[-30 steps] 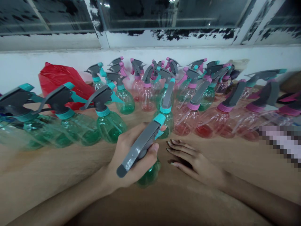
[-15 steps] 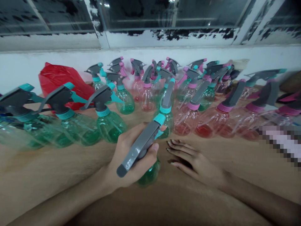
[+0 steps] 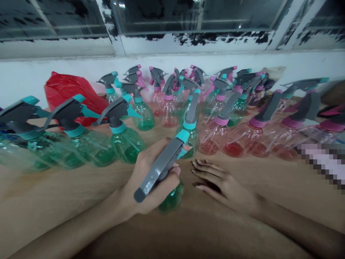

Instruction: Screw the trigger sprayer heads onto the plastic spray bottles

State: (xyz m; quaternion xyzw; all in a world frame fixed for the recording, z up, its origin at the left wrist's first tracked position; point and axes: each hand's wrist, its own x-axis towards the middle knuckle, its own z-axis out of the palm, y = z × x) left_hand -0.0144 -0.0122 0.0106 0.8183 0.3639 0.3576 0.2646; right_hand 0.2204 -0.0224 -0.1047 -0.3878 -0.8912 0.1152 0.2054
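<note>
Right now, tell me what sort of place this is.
Likely a workroom or small workshop: rows of spray bottles stand on a wood-toned table, beneath windows with patchy paint.

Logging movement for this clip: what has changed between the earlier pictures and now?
Only a small shift shows: the fingers of the left hand have changed position slightly on the held green spray bottle. Nothing was taken hold of or let go. The right hand and the other spray bottles look unchanged.
</note>
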